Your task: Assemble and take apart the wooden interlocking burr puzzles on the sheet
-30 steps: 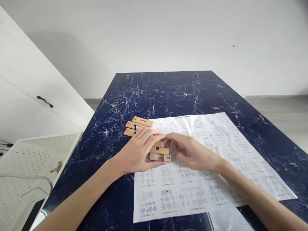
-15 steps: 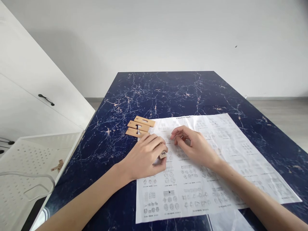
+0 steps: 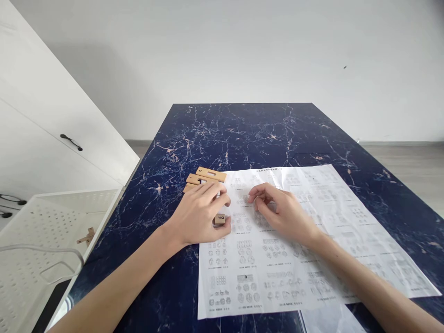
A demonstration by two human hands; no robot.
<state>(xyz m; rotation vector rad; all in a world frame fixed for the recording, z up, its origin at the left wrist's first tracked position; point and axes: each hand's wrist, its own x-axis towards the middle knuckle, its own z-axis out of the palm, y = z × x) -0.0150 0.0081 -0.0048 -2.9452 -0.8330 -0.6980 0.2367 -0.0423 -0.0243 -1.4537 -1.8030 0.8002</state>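
My left hand (image 3: pixel 199 215) curls over a wooden puzzle piece (image 3: pixel 219 218) whose end carries a black "3", at the left edge of the printed sheet (image 3: pixel 277 296). The thumb lies beside the piece and the index finger is lifted off it; the other fingers' grip is hidden. Just beyond that hand, three flat notched wooden pieces lie side by side; the farthest strip (image 3: pixel 211 174), marked "2", is fully visible, while the hand partly covers the nearer ones. My right hand (image 3: pixel 286 210) rests on the sheet, fingers loosely bent and apart, with nothing seen in it.
The sheet shows rows of small diagrams on a dark blue marbled table (image 3: pixel 239 134). At lower left stands a white perforated basket (image 3: pixel 41 236) with a small wooden cross-shaped piece (image 3: pixel 87 236) and a pale cable. Behind it is a white cabinet (image 3: pixel 45 106).
My left hand has moved left and slightly away from me, and the "3" piece has moved left with it. The index finger has come off the piece. My right hand stays nearly still.
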